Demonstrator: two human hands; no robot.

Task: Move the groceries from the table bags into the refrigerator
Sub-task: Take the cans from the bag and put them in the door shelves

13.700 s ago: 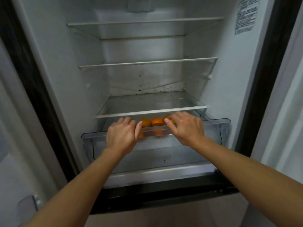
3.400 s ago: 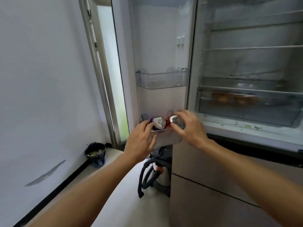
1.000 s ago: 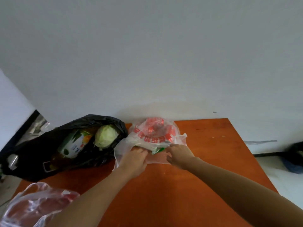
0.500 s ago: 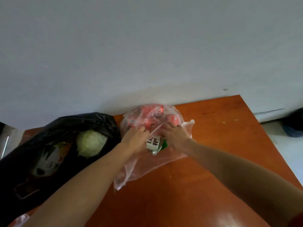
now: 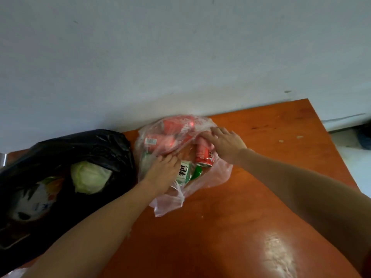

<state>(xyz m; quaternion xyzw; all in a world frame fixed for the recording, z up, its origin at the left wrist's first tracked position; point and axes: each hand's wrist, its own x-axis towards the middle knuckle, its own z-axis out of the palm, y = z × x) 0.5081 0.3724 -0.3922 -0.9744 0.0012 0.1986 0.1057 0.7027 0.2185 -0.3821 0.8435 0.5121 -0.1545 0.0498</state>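
On the orange-brown table (image 5: 261, 217) against the pale wall, a black plastic bag (image 5: 90, 145) slumps at the left. A head of cabbage (image 5: 90, 175) and a printed carton (image 5: 34, 199) show in its mouth. Just beside it, to the right, lies a translucent plastic bag (image 5: 170, 203) with its mouth towards the person.

Both hands are at that opening. The right hand (image 5: 224, 143) is the nearer one to the red can (image 5: 202, 153). It lies over the can's far end with its fingers wrapped across it, and I'd say it has a grip. The can is on its side in the bag's mouth, long axis running away from the person, near end free, so it looks ready to be drawn straight back.

The left hand (image 5: 162, 173) covers part of a green-and-white can (image 5: 183, 171), fingers bent. I cannot tell whether it holds the can, the film or nothing.

More red cans (image 5: 158, 141) lie deeper in, blurred by plastic, so I can't count them. The right thumb is hidden.
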